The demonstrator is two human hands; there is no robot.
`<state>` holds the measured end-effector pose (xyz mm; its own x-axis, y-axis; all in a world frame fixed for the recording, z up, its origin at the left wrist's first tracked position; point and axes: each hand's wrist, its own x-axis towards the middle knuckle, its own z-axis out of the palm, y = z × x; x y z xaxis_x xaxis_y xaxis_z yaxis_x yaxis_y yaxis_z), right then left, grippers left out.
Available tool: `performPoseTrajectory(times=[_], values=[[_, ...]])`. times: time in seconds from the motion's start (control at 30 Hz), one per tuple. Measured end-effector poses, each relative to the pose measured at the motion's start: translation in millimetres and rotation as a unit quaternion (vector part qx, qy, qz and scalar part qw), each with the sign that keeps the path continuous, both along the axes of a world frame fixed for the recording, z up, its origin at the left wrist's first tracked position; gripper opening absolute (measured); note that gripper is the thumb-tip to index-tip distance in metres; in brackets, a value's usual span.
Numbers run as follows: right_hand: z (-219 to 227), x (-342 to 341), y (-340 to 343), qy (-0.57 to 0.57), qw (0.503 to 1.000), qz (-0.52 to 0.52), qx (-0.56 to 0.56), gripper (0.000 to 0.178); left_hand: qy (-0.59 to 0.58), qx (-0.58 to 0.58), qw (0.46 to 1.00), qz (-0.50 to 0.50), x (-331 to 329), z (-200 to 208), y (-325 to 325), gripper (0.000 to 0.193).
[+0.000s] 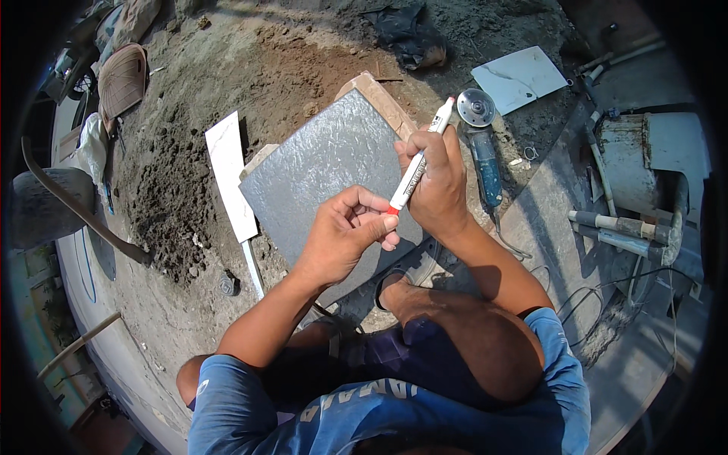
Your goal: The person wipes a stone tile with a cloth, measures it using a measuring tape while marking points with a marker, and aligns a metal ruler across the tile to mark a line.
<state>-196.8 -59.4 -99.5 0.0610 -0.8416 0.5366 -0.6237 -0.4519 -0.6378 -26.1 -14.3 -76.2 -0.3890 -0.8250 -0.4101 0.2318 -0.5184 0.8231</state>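
A white marker (413, 176) with red ends is held at a slant above a dark grey tile (322, 144). My right hand (440, 186) is closed round its barrel, and the upper end points away to the right. With thumb and fingertips, my left hand (345, 231) pinches the red lower end (392, 210), partly covering it. Whether that end is a cap on or coming off cannot be made out. The tile has a textured, shiny face and lies tilted on a brownish board (390, 106), in front of my folded legs.
An angle grinder (485, 163) lies right of the tile, its disc facing up and cord trailing toward me. White tile offcuts lie left (230, 174) and far right (521, 80). A sand heap (171, 189) and a cap (123, 80) are at left; pipes (626, 226) lie right.
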Motion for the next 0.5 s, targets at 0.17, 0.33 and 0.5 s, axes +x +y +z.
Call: performPoseTrajectory(times=[0.17,0.33,0.5], values=[[24,-26,-3,-0.102,0.975,0.159,0.118,0.020,0.120,0.012,0.993,0.018,7,-11,0,0.016],[41,-41,-1,-0.213,0.902,0.314,0.208,0.026,0.073,-0.044,0.996,0.018,13,-2,-3,0.014],[49,-41,4,-0.214,0.906,0.318,0.181,0.026,0.047,-0.108,0.993,-0.004,17,17,-1,0.013]])
